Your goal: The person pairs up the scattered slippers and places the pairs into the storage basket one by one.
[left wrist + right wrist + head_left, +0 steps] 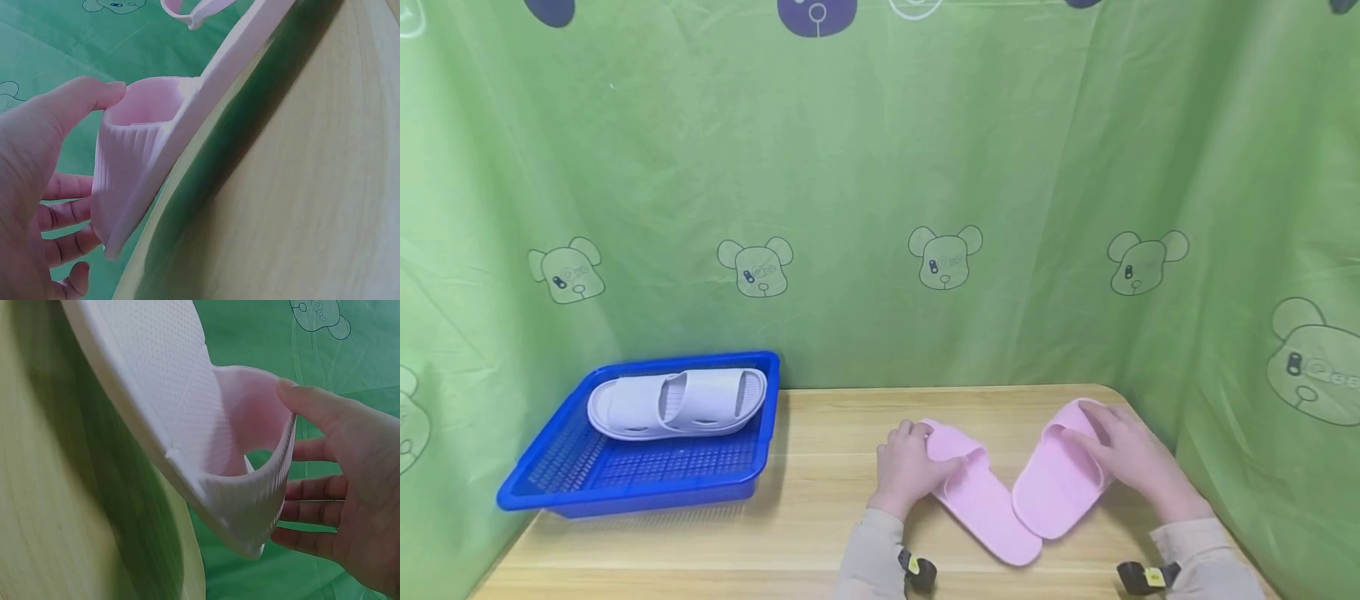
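Two pink slippers are at the right of the table, their heel ends meeting and their toes spread apart in the head view. My left hand holds the left pink slipper by its strap. In the left wrist view the thumb is at the strap's opening edge and the fingers lie along its outer side. The right pink slipper is held by my right hand. Its strap sits between thumb and fingers in the right wrist view.
A blue plastic basket stands at the table's left, with a pair of white slippers lying across its back part. Behind the wooden table and on both sides hangs a green curtain with bear prints.
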Motion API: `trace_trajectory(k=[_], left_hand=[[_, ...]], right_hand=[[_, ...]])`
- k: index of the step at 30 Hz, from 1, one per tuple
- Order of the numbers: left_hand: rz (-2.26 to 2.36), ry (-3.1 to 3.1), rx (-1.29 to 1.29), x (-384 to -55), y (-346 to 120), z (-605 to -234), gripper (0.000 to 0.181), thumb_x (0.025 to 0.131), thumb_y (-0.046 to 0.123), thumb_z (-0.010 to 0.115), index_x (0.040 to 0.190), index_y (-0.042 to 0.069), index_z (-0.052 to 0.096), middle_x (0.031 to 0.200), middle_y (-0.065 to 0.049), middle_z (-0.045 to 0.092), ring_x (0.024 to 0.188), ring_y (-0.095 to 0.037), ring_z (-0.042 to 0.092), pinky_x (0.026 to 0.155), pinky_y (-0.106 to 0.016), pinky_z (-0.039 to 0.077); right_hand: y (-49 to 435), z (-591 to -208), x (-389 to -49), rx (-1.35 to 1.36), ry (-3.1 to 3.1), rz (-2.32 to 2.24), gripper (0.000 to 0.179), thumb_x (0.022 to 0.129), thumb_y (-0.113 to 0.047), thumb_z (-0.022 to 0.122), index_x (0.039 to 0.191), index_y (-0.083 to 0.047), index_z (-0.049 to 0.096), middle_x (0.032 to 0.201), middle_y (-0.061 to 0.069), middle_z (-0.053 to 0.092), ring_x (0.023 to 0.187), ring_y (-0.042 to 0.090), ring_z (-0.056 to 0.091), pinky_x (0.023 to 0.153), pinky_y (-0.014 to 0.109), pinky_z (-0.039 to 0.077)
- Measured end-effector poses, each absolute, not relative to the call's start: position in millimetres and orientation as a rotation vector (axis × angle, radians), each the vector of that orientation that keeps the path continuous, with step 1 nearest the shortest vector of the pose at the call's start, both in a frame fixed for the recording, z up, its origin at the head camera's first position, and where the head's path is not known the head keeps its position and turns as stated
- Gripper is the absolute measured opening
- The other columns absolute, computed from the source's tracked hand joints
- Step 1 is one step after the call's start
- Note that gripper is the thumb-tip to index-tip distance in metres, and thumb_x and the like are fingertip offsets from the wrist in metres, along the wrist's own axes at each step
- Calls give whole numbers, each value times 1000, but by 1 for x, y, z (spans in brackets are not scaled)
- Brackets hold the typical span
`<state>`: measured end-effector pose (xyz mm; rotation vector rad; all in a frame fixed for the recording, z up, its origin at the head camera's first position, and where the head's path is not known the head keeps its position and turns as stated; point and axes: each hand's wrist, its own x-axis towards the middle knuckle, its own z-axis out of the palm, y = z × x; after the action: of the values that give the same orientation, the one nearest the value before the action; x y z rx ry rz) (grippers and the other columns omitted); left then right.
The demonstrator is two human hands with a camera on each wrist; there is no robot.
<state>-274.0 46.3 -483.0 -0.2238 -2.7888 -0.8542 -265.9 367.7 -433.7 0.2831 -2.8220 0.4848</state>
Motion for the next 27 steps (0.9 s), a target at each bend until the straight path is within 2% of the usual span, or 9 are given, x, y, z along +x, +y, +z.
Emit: trace_trajectory(k=[13,21,27], left_hand=[[-923,-2732,-126,-275,45,-479,74,68,66,73,118,13,63,103,0,59,92,-16,52,79,-35,41],[-942,-2691,-88,-276,43,-479,73,69,66,74,118,13,63,105,-2,59,95,-17,53,80,-36,42],[-987,-2657,-77,-275,43,-477,70,69,61,76,118,12,63,106,-2,59,96,-17,53,83,-37,45]], right_hand=[[369,-430,-264,222,-2767,510,73,92,-51,59,139,3,45,136,38,43,117,59,43,90,75,34],[369,-429,-263,140,-2766,512,77,92,-57,55,140,2,45,129,38,47,110,57,48,81,74,39],[370,-429,-263,82,-2773,531,79,91,-61,54,141,0,43,120,35,51,102,53,53,73,68,44]])
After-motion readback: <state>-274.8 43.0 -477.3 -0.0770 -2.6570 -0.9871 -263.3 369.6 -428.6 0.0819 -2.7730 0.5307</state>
